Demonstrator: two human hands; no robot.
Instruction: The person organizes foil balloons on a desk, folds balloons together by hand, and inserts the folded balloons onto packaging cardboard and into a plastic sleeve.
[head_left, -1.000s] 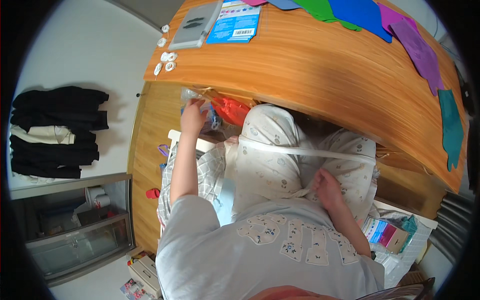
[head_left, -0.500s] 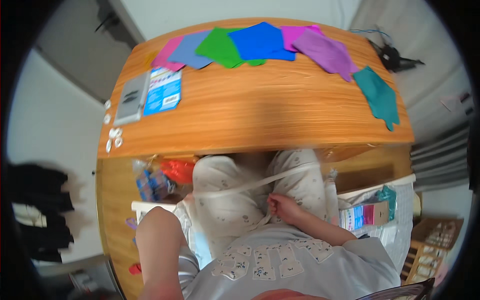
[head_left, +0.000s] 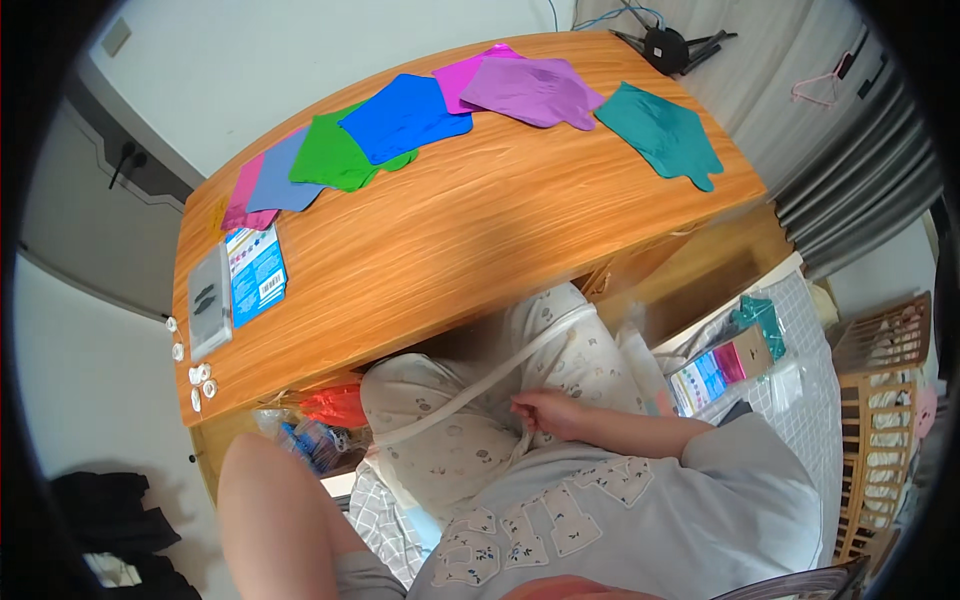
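Note:
My right hand (head_left: 545, 412) rests in my lap over the patterned light trousers (head_left: 425, 405), its fingers curled closed. A short white cord (head_left: 526, 438) hangs just below it; whether the fingers hold it or anything else is hidden. A long pale band (head_left: 480, 388) runs slantwise across both thighs, close to this hand. My left arm (head_left: 265, 500) is bent up at the lower left, and its hand is out of view. On the wooden table (head_left: 450, 235) lie flat shiny foil pieces with pointed corners, among them a green one (head_left: 340, 150), a blue one (head_left: 410, 115), a purple one (head_left: 530, 90) and a teal one (head_left: 660, 130).
A blue printed card (head_left: 258, 275) and a clear flat case (head_left: 210, 305) lie at the table's left end, beside several small white rolls (head_left: 200, 375). A black router (head_left: 668, 48) stands beyond the far right corner. Open drawers hold a red bag (head_left: 335, 405) and a printed box (head_left: 705, 378).
The whole view has swung, so the table now slants and its items sit further left. My right hand stays closed in my lap; my left arm stays raised.

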